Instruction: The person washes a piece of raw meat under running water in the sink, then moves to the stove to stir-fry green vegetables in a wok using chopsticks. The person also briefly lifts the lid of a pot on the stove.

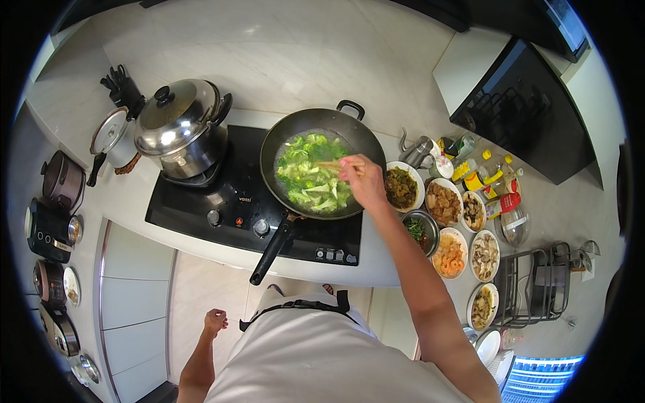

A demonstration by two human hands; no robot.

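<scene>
My right hand point(364, 182) is closed around a pair of wooden chopsticks point(330, 164), whose tips reach into the broccoli florets point(313, 174). Those green pieces lie in bubbling liquid in a dark wok point(372, 151). The wok sits on the black gas hob point(201, 221), with its long black handle point(272, 247) slanting out toward me over the counter's front edge. A small loop handle is on its far side. My left hand point(216, 321) hangs low at my side, away from the counter, with its fingers curled in and nothing visible in them.
Left of the wok stands a lidded steel pot point(176, 126), with a smaller saucepan point(112, 133) and a knife block point(123, 90) beyond. On the right are bowls of food point(443, 201), a steel bowl point(422, 229), bottles point(476, 174) and a black rack point(529, 287).
</scene>
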